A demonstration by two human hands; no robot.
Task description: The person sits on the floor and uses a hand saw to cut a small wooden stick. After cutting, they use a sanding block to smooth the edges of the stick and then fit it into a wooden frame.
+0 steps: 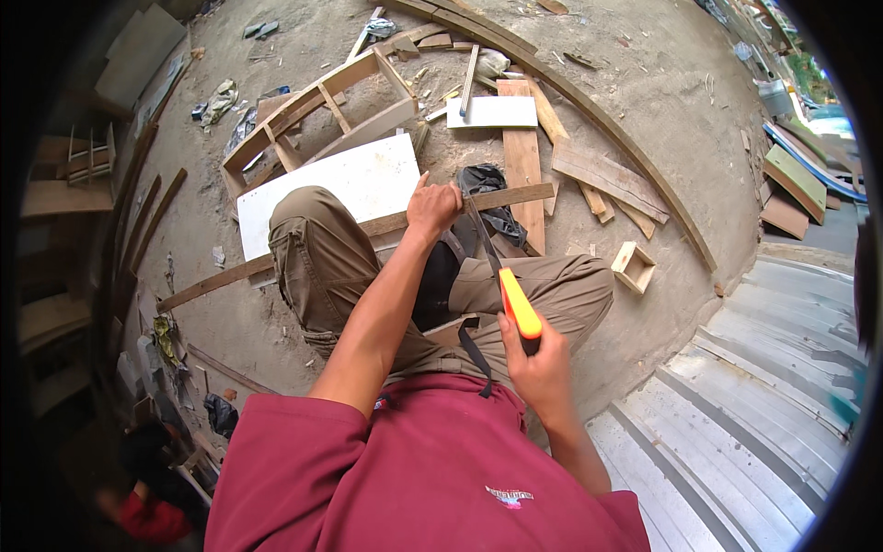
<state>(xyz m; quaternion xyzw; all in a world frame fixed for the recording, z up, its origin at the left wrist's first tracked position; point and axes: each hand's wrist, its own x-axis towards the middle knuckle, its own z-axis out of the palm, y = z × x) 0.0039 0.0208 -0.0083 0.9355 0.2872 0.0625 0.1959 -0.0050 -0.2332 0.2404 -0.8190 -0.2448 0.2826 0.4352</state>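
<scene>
My right hand [539,359] is wrapped round the yellow and orange handle of a handsaw [519,305]. Its narrow dark blade slants up and away, crossing a long wooden strip [511,197] just right of my left hand [434,204]. That left hand is closed over the strip, its index finger pointing outward. Across my bent legs the strip runs from the lower left to the right. A black plastic bag [497,221] lies crumpled beneath the strip near the blade. Whether the blade has cut into the wood is too small to tell.
Beyond my knee lie a white panel [342,189] and a wooden frame with dividers [317,115]. Loose planks [614,178] and a small white board [492,112] are further out. A small open wooden box [634,268] sits right, near corrugated metal sheets [736,396].
</scene>
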